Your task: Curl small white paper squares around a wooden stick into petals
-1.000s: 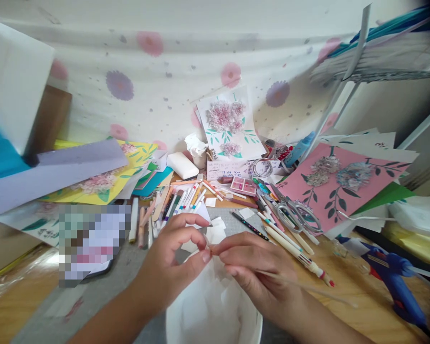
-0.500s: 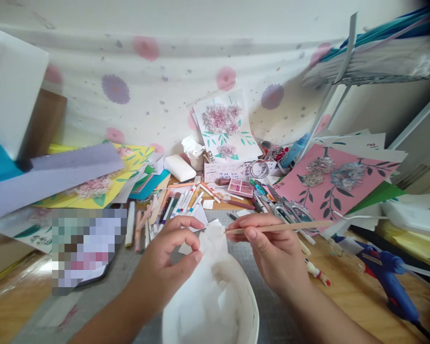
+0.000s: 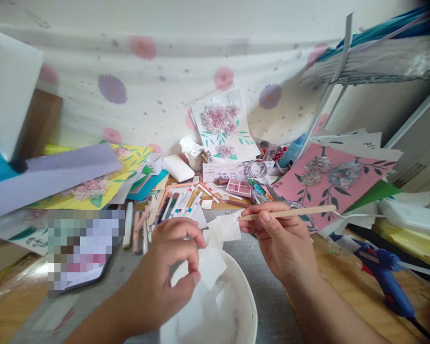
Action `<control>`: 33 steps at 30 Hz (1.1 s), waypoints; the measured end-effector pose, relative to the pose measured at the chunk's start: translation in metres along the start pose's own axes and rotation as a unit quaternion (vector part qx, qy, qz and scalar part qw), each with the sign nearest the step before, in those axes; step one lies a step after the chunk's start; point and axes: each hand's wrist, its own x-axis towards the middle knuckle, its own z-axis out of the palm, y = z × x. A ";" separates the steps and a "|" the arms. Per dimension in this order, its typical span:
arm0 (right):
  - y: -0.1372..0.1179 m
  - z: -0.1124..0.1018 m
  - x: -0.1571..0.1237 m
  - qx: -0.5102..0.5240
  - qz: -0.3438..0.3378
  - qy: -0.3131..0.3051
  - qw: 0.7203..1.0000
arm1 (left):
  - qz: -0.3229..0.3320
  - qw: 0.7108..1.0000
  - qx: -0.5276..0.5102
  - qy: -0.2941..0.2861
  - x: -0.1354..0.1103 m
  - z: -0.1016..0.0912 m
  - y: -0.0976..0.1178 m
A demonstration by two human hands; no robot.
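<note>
In my right hand (image 3: pixel 283 239) is a slim wooden stick (image 3: pixel 308 210), pinched between thumb and fingers. Its left tip meets a thin white paper piece (image 3: pixel 227 228) above the bowl's far rim. My left hand (image 3: pixel 174 267) hovers over the left side of the white bowl (image 3: pixel 252 306). Thumb and index finger are curled together; whether something small is between them is hidden. White paper pieces (image 3: pixel 224 298) lie inside the bowl, and one lies close to the left fingertips.
Several markers (image 3: pixel 186 200) and a pink palette (image 3: pixel 239 187) lie beyond the hands. A blue glue gun (image 3: pixel 387 272) rests at right. A phone (image 3: pixel 86 258), partly pixelated, is at left. Flower artworks on pink paper (image 3: pixel 347 191) and yellow paper (image 3: pixel 129 167) flank the grey mat (image 3: pixel 129 291).
My right hand has moved slightly right and up with the stick, and the white paper piece at its tip has shifted right. My left hand has dropped a little, its fingers now farther from the stick.
</note>
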 end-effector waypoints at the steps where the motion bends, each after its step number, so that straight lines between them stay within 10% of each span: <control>1: 0.001 0.001 -0.002 -0.002 0.003 -0.012 1.000 | 0.014 1.000 0.007 0.005 -0.001 0.000 0.001; 8: 0.013 0.010 -0.019 -0.023 0.034 -0.089 0.995 | 0.096 0.988 0.057 0.107 -0.002 0.008 0.000; 33: 0.017 0.011 -0.035 -0.018 0.028 -0.157 0.987 | -0.011 0.995 -0.080 0.059 0.001 0.005 0.004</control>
